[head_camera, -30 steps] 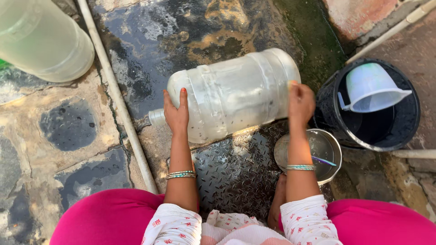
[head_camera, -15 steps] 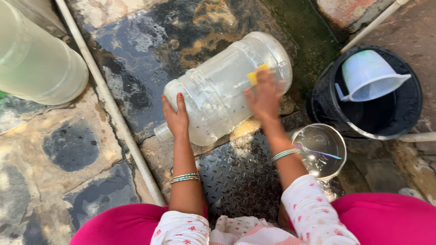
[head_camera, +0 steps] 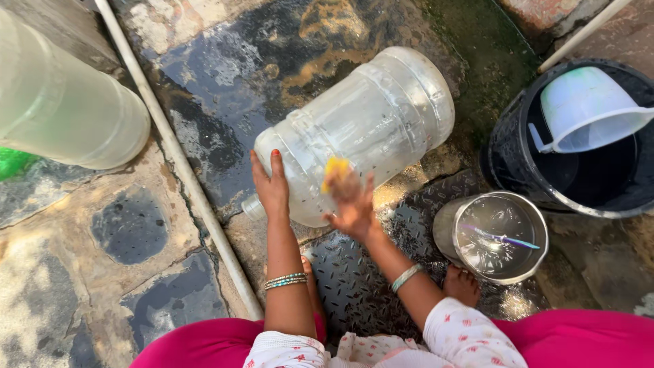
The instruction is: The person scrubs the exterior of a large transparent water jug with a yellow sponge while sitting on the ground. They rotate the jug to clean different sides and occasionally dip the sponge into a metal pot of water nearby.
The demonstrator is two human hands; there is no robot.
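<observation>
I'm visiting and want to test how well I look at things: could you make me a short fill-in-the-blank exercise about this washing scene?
1. The big clear plastic jar lies on its ____ on the wet stone floor.
2. The right hand rubs the jar with a ____ sponge.
3. The left hand rests against the jar near its ____.
4. A white jug sits inside the ____ bucket.

Missing words: side; yellow; neck; black

Left hand (head_camera: 270,185): forearm extended straight forward, wrist straight, palm pressed flat, fingers together and pointing forward, thumb held apart. Banded bracelets encircle the left wrist. Right hand (head_camera: 353,204): forearm angled forward and inward toward the left hand, fingers spread and motion-blurred, one bracelet on the wrist. Both sleeves sit near the elbows
</observation>
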